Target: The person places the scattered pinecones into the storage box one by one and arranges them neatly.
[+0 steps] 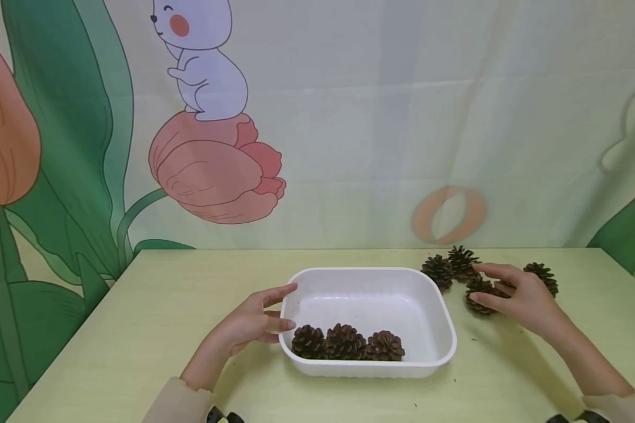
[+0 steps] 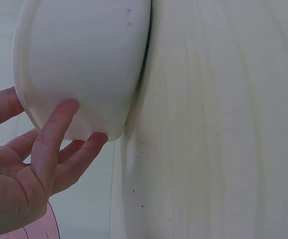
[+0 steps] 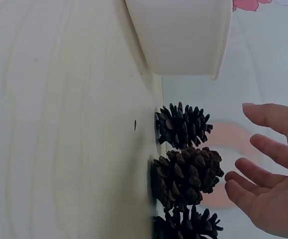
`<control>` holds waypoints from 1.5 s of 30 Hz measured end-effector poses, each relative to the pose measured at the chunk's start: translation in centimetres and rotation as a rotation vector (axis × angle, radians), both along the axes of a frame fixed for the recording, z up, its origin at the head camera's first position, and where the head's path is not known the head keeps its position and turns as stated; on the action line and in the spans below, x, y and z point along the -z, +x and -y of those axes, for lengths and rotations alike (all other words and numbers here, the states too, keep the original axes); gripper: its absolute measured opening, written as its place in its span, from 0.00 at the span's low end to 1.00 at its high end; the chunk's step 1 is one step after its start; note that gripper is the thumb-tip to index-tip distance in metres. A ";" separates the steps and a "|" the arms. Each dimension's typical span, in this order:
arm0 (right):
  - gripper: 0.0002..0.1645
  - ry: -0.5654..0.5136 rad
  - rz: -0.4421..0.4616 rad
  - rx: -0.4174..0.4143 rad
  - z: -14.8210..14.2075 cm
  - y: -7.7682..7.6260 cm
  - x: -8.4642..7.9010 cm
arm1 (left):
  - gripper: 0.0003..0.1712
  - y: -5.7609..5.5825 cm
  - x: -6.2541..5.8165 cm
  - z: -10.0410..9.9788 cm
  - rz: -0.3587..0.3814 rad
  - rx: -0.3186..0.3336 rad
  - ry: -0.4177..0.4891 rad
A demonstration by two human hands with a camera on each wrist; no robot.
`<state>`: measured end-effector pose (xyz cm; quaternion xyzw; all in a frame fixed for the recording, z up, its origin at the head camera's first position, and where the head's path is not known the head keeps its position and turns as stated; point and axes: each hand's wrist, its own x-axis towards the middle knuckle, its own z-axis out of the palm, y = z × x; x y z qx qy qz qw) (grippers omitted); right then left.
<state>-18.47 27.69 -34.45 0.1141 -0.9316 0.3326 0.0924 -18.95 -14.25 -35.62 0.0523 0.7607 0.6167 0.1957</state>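
Observation:
A white plastic basin (image 1: 360,368) stands on the table, with three brown pine cones (image 1: 344,342) lying along its near side. My left hand (image 1: 256,320) holds the basin's left rim. In the left wrist view, fingertips (image 2: 66,107) press the outer wall of the basin (image 2: 84,59). To the right, my right hand (image 1: 531,296) hovers over a pine cone (image 1: 478,294), thumb and fingers spread apart. The right wrist view shows a gap between that hand (image 3: 275,169) and the pine cones (image 3: 186,174).
Behind the right hand's pine cone lie two more pine cones (image 1: 450,267), close to the basin's far right corner. Another pine cone (image 1: 542,277) sits partly behind the right hand. A printed curtain (image 1: 349,147) hangs at the back edge of the pale yellow table (image 1: 106,346).

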 end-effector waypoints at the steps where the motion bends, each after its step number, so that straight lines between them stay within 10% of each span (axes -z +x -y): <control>1: 0.34 0.007 0.008 0.003 -0.1 -0.1 0.0 | 0.40 0.0 0.0 0.0 -0.002 0.002 0.002; 45: 0.29 0.256 0.012 0.024 -0.6 -1.6 1.8 | 0.40 0.0 0.1 0.2 -0.010 0.033 0.016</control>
